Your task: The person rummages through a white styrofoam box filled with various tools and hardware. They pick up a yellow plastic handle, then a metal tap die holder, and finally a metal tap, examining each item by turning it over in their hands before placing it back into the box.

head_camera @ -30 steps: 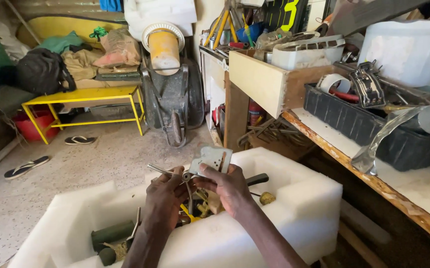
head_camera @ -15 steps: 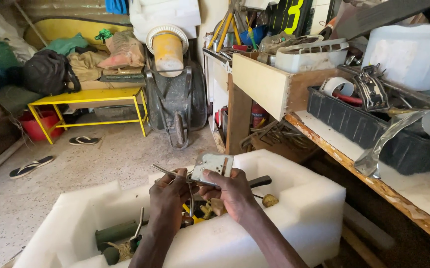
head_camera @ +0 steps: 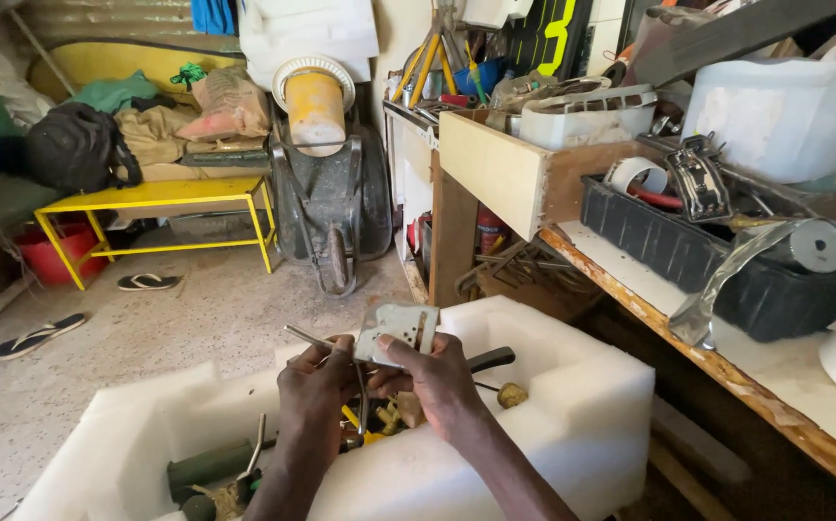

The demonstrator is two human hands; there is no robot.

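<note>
At the far left a yellow metal bench point(head_camera: 153, 198) stands on the speckled floor, with a black backpack point(head_camera: 76, 145) behind it and flip-flops point(head_camera: 37, 335) lying in front. Further right a dark wheelbarrow point(head_camera: 326, 207) is tipped up against the wall.

In the foreground sits a white foam tray point(head_camera: 572, 386) with tools in its hollow. Above its middle the left hand point(head_camera: 314, 391) is closed around a thin metal tool point(head_camera: 307, 337) whose tip juts out up and left. Just beside it the right hand point(head_camera: 437, 376) pinches a small perforated metal plate point(head_camera: 397, 330) between thumb and fingers, held upright over the tray's far edge. A black tool handle point(head_camera: 490, 360) and a small brass fitting point(head_camera: 511, 394) lie in the hollow to the right of the hands.

Along the right side runs a wooden workbench point(head_camera: 727, 371) carrying a black plastic crate point(head_camera: 669, 241) near its front edge.
</note>
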